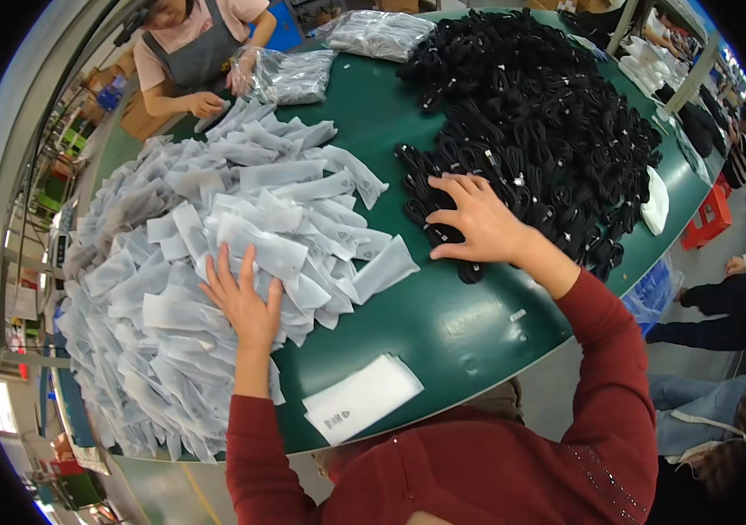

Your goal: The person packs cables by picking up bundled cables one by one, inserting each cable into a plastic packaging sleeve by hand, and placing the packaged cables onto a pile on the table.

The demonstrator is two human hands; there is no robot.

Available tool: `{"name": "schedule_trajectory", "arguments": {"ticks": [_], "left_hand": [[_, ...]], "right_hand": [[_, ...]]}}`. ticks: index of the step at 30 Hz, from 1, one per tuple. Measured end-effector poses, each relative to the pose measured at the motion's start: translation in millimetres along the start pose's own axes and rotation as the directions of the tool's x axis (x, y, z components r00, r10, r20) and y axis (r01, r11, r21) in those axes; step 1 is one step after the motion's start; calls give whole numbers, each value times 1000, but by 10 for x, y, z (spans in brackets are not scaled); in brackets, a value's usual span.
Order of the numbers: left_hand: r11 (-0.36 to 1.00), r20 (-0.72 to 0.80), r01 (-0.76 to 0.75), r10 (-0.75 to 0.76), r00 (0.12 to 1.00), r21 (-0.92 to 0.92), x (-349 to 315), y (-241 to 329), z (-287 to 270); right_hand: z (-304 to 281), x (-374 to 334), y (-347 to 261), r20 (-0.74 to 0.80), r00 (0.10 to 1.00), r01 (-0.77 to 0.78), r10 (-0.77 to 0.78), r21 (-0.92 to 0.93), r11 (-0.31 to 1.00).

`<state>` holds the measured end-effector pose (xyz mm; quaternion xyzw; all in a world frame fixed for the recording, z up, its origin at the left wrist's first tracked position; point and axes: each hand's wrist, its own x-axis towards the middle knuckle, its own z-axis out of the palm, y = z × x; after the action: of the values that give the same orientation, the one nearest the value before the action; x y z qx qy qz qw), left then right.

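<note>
My left hand (247,302) lies with spread fingers on a large heap of frosted white plastic pouches (163,350) on the left of the table. My right hand (480,222), fingers apart, rests at the near left edge of a big pile of bundled black cables (556,157) with small metal plugs. Neither hand grips anything that I can see. Close to me, between both arms, a flat stack of white pouches (362,398) with small dark print lies at the table's near edge.
Across the green table (443,328), a person in a grey apron (202,52) handles pouches beside clear bags of packed items (298,77). Another filled clear bag (380,35) lies at the far edge. A red stool (707,219) stands right of the table; other people are beyond.
</note>
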<state>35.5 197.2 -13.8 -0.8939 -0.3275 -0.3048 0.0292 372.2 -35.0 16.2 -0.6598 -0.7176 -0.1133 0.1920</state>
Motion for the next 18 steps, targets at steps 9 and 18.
{"name": "schedule_trajectory", "arguments": {"ticks": [9, 18], "left_hand": [[952, -16, 66, -74, 997, -298, -177, 187, -340], [922, 477, -120, 298, 827, -368, -1320, 1093, -816]], "right_hand": [[263, -745, -824, -80, 899, -436, 431, -76, 897], [164, -1106, -997, -86, 775, -617, 626, 111, 779]]}}
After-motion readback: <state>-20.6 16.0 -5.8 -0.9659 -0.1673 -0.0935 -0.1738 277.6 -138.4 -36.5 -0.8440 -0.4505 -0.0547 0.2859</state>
